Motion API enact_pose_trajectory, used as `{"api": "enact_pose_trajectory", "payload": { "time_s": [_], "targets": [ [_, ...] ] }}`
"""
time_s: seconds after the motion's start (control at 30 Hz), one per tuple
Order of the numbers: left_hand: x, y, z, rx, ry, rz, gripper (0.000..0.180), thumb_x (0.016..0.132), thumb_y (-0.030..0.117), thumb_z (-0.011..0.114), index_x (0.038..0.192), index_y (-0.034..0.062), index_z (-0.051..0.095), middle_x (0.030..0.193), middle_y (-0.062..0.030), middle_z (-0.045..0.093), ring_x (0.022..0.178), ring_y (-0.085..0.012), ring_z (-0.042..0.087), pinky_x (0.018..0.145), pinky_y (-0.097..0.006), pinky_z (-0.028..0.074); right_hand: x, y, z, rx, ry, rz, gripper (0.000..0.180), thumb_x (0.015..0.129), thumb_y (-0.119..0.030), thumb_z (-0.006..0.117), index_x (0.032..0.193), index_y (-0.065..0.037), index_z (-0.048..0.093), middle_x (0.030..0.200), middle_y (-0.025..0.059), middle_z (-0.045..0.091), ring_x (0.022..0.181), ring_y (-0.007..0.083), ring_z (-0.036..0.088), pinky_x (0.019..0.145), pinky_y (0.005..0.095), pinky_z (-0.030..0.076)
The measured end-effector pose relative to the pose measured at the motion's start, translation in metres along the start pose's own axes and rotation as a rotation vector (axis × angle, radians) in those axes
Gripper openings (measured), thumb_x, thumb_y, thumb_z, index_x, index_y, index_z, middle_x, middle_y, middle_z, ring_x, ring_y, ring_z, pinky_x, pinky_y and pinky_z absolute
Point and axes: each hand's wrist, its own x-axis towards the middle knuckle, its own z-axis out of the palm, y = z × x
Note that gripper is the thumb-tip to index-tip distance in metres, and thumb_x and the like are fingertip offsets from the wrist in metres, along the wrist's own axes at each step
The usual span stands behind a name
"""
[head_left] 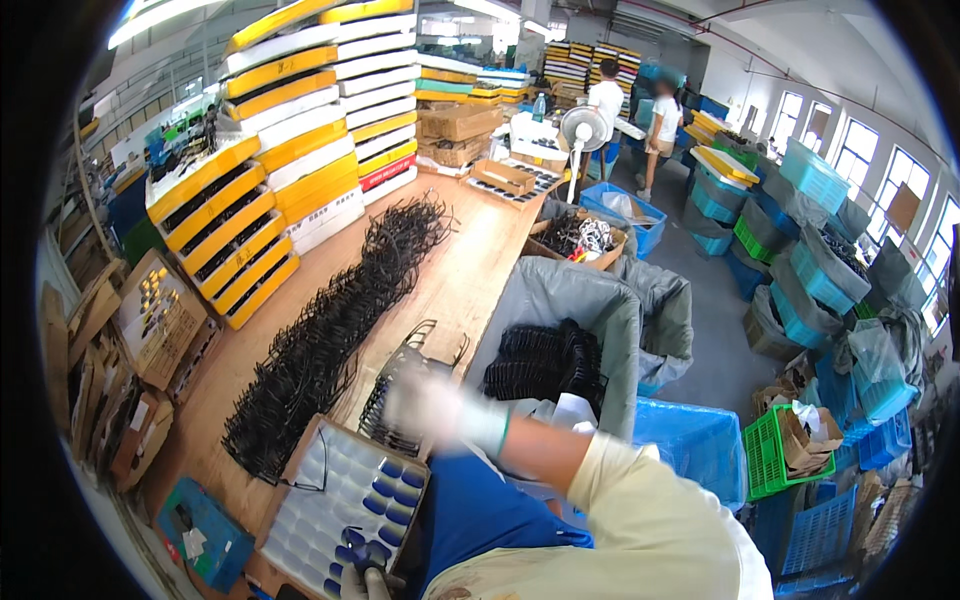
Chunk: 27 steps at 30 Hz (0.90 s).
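My left hand [366, 584], in a pale glove, is at the bottom edge with its fingers closed on dark blue lenses [368, 550]; most of the hand is cut off. Beneath it lies a white compartment tray [290, 525] with dark blue lenses [398, 497] along its right side. A thin black glasses frame [322, 462] rests over the tray's upper left edge. My right hand [430, 405], white-gloved and smeared by motion, is over a small group of dark glasses frames [378, 405]. To its left stretches a long row of black glasses frames [330, 320] on the wooden table.
Stacked yellow and white trays [300, 130] rise at the table's far left. A grey-lined bin [610, 300] with black frames stands at the right edge. A blue box [205, 535] is at lower left. Beyond are a white fan [584, 130], crates and two people.
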Motion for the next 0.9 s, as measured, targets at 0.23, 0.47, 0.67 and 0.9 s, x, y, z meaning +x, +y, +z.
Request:
{"api": "enact_pose_trajectory", "payload": {
  "time_s": [0.23,0.47,0.67,0.9],
  "targets": [
    [0.000,-0.007,0.017,-0.189,-0.087,-0.004,0.018,0.102,0.018,0.060,0.106,0.0009,0.062,0.072,-0.0031,0.066,0.058,-0.0102,0.053,0.053,-0.026,0.042,0.177,0.047,-0.308,0.656,0.817,0.309,0.036,0.097,-0.008,0.049,0.129,-0.018,0.036,0.072,0.0077,0.058,0.049,0.0141,0.052,0.039,0.0318,0.044],
    [0.005,-0.003,0.024,-0.232,-0.140,-0.035,0.017,0.100,0.017,0.061,0.106,0.0007,0.062,0.072,-0.0026,0.064,0.059,-0.0108,0.053,0.053,-0.026,0.042,0.093,0.103,-0.185,-0.214,0.484,0.267,0.044,0.091,-0.024,0.067,0.123,0.003,0.052,0.084,0.0172,0.066,0.069,0.0243,0.066,0.055,0.0378,0.054],
    [0.010,-0.001,0.019,-0.060,-0.104,0.026,0.027,0.100,0.017,0.060,0.116,-0.0045,0.065,0.097,-0.0105,0.071,0.081,-0.0204,0.064,0.072,-0.034,0.052,-0.117,-0.004,0.085,0.628,-0.582,0.288,0.045,0.097,-0.039,0.063,0.122,-0.001,0.061,0.109,0.0173,0.065,0.097,0.0257,0.064,0.087,0.0392,0.052],
    [0.002,-0.025,0.004,0.030,-0.057,-0.033,0.038,0.102,0.021,0.060,0.128,-0.0067,0.059,0.113,-0.0163,0.069,0.096,-0.0251,0.065,0.083,-0.038,0.054,-0.119,-0.025,0.119,0.721,-0.584,0.171,0.029,0.098,-0.025,0.061,0.090,0.003,0.060,0.082,0.0170,0.064,0.072,0.0279,0.061,0.068,0.0400,0.050]
  ]
}}
